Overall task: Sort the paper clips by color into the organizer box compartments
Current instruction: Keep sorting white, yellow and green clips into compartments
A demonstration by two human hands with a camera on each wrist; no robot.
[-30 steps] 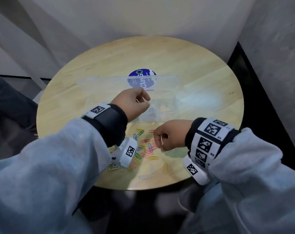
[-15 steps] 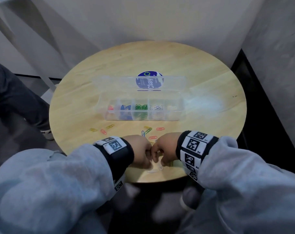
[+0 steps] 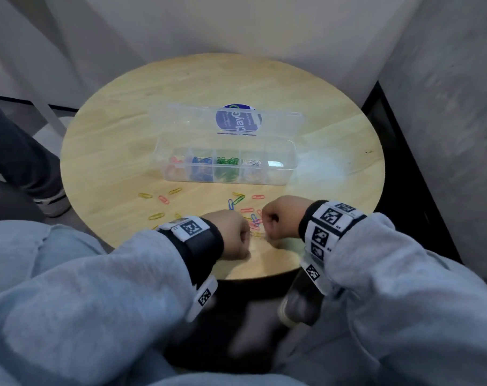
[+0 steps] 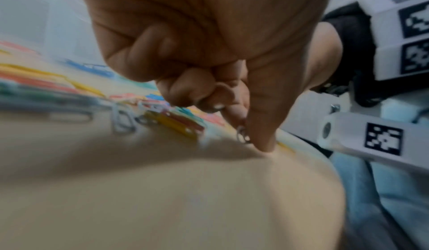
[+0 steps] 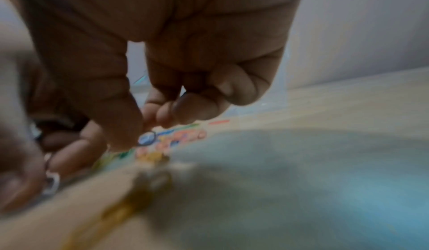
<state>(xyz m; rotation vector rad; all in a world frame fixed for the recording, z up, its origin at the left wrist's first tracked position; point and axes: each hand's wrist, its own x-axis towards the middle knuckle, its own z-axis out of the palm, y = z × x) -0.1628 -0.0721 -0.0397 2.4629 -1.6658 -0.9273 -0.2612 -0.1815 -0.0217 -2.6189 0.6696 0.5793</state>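
The clear organizer box (image 3: pixel 292 162) stands mid-table with its lid (image 3: pixel 192 118) open behind it. Its compartments hold pink, blue, green and white clips from left to right. Loose paper clips (image 3: pixel 248 210) of mixed colours lie between the box and the front edge. Both hands are down at this pile, fingers curled. My left hand (image 3: pixel 236 238) pinches a white clip (image 4: pixel 242 135) between thumb and forefinger against the table. My right hand (image 3: pixel 275 218) pinches the looped end of a pale clip (image 5: pixel 147 139).
More clips lie apart to the left, among them a yellow clip (image 3: pixel 145 195) and a pink clip (image 3: pixel 163 199). The round wooden table (image 3: pixel 119 151) sits in a corner between walls. A person's leg and shoe (image 3: pixel 51 204) stand at its left.
My left hand has come back from over the box to the pile at the front edge beside the right hand. Both now pinch clips; the hands have drawn slightly apart.
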